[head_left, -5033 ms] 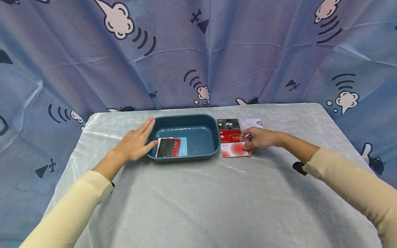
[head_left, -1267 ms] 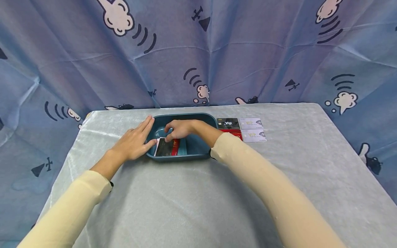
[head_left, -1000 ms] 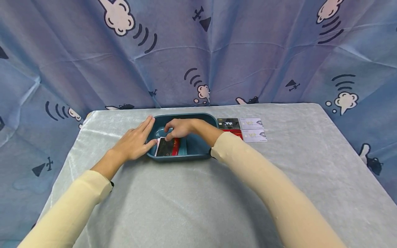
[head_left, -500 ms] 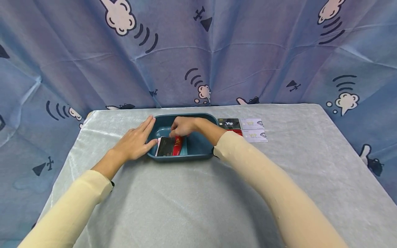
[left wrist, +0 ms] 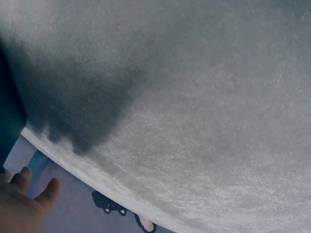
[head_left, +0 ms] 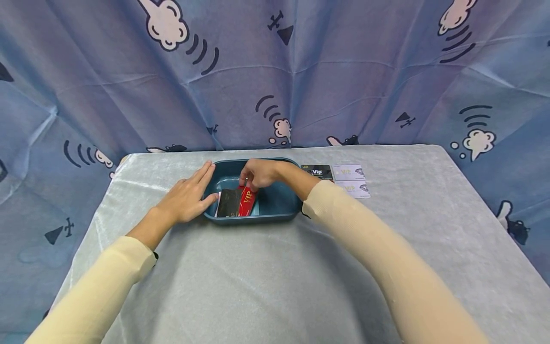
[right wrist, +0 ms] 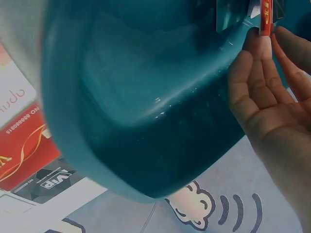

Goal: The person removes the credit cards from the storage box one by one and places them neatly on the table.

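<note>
My right hand (head_left: 261, 173) reaches into a dark teal plastic bin (head_left: 275, 219) and pinches the far end of a red VIP card (head_left: 247, 202) between thumb and fingers. In the right wrist view the red card (right wrist: 266, 18) shows edge-on at my fingertips. Beside it in the bin lie a black card (head_left: 227, 203), a white-edged card under that, and a light blue card (head_left: 256, 209) partly covered by the red one. My left hand (head_left: 185, 198) rests with straight fingers along the bin's left rim; its fingers (left wrist: 47, 194) show at the lower left of the left wrist view.
Right of the bin, a black VIP card (head_left: 317, 172) and two pale VIP cards (head_left: 349, 172) lie on the grey cloth-covered table (head_left: 240, 277). Another red card (right wrist: 29, 141) and a pink-and-white card (right wrist: 13, 92) are there too. A patterned blue curtain (head_left: 343, 86) hangs behind.
My right hand left the pink-and-white card on the table and moved left into the bin. Lately it shifted slightly right, gripping the red card, which turned at a slant. My left hand stayed put.
</note>
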A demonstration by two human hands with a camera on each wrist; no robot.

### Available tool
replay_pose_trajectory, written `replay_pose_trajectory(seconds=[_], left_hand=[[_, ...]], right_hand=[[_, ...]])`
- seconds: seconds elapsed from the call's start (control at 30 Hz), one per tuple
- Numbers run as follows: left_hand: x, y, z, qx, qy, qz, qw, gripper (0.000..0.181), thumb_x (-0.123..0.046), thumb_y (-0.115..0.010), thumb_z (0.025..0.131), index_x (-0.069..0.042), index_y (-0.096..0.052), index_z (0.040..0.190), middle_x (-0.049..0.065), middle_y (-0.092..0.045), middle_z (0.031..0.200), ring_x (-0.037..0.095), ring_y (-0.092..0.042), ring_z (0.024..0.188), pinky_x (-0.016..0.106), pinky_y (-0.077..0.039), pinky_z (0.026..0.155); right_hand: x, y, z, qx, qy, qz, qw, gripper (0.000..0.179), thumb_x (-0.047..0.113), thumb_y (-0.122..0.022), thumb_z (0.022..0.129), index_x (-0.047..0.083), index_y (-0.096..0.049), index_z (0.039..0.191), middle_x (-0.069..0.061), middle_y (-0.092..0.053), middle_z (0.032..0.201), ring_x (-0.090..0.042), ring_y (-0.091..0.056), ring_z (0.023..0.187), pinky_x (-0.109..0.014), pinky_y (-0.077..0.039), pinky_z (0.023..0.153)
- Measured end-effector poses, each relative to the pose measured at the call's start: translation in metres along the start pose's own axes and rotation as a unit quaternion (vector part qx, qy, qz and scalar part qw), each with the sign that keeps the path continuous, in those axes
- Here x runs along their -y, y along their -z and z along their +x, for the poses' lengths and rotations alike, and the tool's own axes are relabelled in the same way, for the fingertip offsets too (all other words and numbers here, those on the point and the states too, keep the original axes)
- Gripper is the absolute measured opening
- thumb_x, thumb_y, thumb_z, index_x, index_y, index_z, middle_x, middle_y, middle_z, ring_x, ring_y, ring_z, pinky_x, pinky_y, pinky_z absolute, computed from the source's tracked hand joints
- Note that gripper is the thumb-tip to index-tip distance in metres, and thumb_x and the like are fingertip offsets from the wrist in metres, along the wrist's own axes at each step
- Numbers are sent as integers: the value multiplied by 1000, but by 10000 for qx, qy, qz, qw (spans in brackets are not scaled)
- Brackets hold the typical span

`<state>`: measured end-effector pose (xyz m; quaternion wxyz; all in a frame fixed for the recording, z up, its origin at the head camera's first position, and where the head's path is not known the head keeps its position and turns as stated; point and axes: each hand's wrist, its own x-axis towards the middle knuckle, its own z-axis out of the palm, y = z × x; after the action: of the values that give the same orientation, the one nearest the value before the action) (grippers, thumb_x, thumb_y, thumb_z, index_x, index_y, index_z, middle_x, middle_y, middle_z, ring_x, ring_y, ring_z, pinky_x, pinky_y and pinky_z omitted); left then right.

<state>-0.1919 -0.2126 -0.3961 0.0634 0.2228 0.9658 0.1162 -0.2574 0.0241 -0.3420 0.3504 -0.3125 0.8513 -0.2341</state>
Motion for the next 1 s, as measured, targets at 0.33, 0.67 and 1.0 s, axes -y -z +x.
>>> replay_pose_trajectory(seconds=[0.33,0.67,1.0], left_hand=[[0,-1,-1,-46,29,0,10000,80,-45,-45,102,-7,-7,160,14,-7,167,33,-22,149,64,-31,108],[0,-1,-1,-92,0,15,10000,79,-46,-44,102,-6,-8,160,14,-8,166,33,-23,149,64,-31,108],[-2,0,-1,-1,13,18,10000,78,-41,-45,103,-7,-5,160,13,-5,167,33,-21,150,64,-30,109]], right_hand=[[-2,-2,-3,-171,221,222,9994,35,-19,-57,84,-6,-63,116,-14,-58,88,-19,-54,80,-26,-51,73],[-7,2,-10,-72,142,417,9990,40,-17,-55,89,0,-63,124,-14,-58,91,-20,-53,84,-24,-47,68],[-13,8,-20,-13,26,560,9984,52,-19,-51,86,2,-63,132,-12,-57,86,-19,-53,80,-23,-43,61]])
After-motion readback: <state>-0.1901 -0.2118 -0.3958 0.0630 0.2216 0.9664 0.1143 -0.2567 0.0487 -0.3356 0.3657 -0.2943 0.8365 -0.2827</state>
